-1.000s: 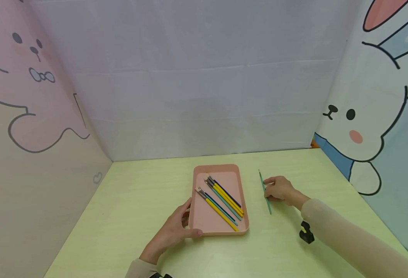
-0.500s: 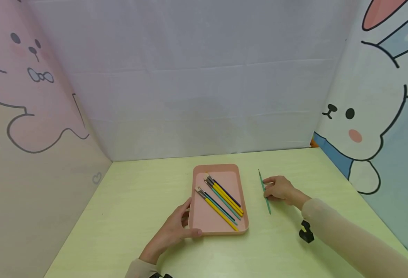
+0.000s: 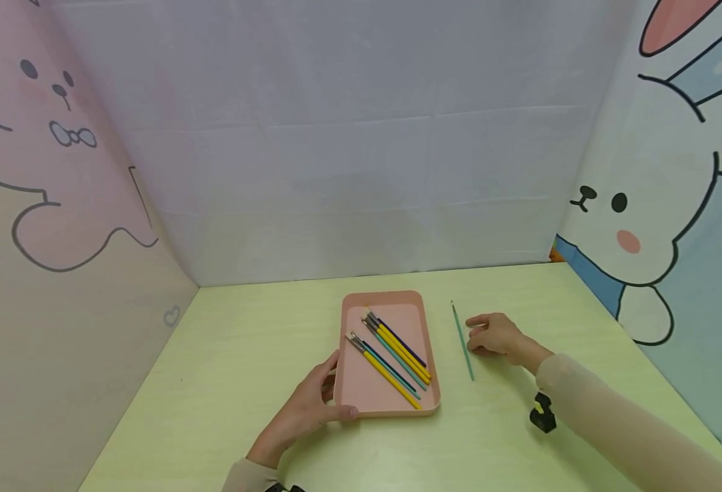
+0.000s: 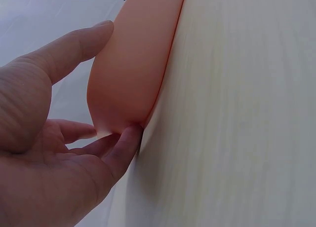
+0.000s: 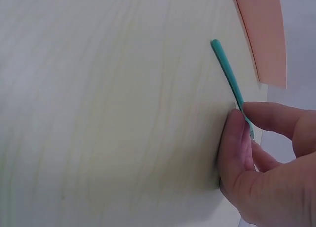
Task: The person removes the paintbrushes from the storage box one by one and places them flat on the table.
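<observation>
On the table right of the pink tray (image 3: 353,386) lies a thin teal paintbrush (image 3: 462,340), tip pointing away. My right hand (image 3: 496,336) is just right of this brush, a small gap between fingertips and handle in the head view. Its fingers are bent loosely and hold nothing. The right wrist view shows the teal brush (image 5: 228,71) partly hidden behind the fingers. My left hand (image 3: 305,403) holds the tray's near left corner, thumb on the near edge. In the left wrist view, fingers touch the tray's wall (image 4: 131,54). Several yellow, teal and dark blue paintbrushes (image 3: 393,380) lie slanted inside the tray.
The pale yellow-green table (image 3: 244,342) is bounded by a white sheet (image 3: 348,171) at the back. Side panels carry a cartoon bear (image 3: 59,171) on the left and a rabbit (image 3: 637,225) on the right. A black wrist device (image 3: 542,413) hangs under the right sleeve.
The teal brush has shifted slightly left, out of my right fingertips and towards the tray. The right hand stays almost in place. My left hand and the tray have not moved.
</observation>
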Motion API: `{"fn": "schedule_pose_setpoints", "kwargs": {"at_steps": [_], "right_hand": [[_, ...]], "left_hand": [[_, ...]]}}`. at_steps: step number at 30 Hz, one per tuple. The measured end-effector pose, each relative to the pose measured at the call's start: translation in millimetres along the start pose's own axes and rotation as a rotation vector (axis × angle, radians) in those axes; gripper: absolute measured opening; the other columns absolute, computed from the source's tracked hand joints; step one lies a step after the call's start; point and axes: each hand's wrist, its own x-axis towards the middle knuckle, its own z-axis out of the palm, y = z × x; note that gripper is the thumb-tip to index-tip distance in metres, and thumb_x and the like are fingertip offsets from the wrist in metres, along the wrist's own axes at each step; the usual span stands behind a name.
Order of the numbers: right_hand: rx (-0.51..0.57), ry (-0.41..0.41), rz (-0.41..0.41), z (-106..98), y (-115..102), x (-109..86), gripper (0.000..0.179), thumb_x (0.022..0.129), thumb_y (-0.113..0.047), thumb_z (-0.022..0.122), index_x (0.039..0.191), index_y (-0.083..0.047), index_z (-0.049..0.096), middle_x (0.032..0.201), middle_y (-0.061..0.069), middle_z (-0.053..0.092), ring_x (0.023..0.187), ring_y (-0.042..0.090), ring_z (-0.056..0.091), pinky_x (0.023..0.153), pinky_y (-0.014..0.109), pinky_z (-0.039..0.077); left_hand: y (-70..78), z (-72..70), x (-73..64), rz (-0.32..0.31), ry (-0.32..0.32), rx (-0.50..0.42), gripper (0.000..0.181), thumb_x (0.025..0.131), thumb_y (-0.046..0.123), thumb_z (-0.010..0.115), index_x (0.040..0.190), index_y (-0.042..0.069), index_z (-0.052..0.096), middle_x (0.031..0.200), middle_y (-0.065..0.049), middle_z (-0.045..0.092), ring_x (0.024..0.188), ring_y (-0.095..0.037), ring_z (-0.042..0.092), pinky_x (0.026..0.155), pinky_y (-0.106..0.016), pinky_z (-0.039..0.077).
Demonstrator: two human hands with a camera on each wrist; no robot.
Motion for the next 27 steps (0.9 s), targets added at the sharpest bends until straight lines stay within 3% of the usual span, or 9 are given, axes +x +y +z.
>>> {"fn": "schedule_pose_setpoints", "kwargs": {"at_steps": [6,15,27], "right_hand": [[0.080,-0.042,-0.009,-3.1,3.6,-1.3,0.067,0.092,0.006,0.072,0.151,0.015,0.044,0.118,0.020,0.063,0.088,0.012,0.067,0.082,0.032,0.066],[0.142,-0.154,0.002,-10.7,4.3,-3.2,0.065,0.103,-0.003,0.065,0.160,0.008,0.036,0.152,0.031,0.049,0.105,0.015,0.070,0.095,0.036,0.063],[0.219,-0.232,-0.100,-11.1,-22.9,-7.2,0.064,0.108,-0.007,0.059,0.164,0.005,0.030,0.159,0.033,0.039,0.131,0.034,0.060,0.107,0.042,0.057]], "left_hand": [[0.2,-0.2,-0.2,-0.008,0.005,0.010,0.118,0.081,0.019,0.095,0.171,0.013,0.019,0.167,-0.017,0.035,0.145,-0.037,0.049,0.120,-0.047,0.044],[-0.6,-0.4,0.4,-0.017,0.007,0.016,0.119,0.081,0.019,0.096,0.171,0.013,0.019,0.167,-0.017,0.036,0.146,-0.037,0.048,0.120,-0.046,0.045],[-0.2,0.5,0.6,-0.009,0.005,0.012,0.119,0.081,0.018,0.095,0.171,0.011,0.019,0.167,-0.018,0.035,0.145,-0.037,0.050,0.118,-0.044,0.047]]}}
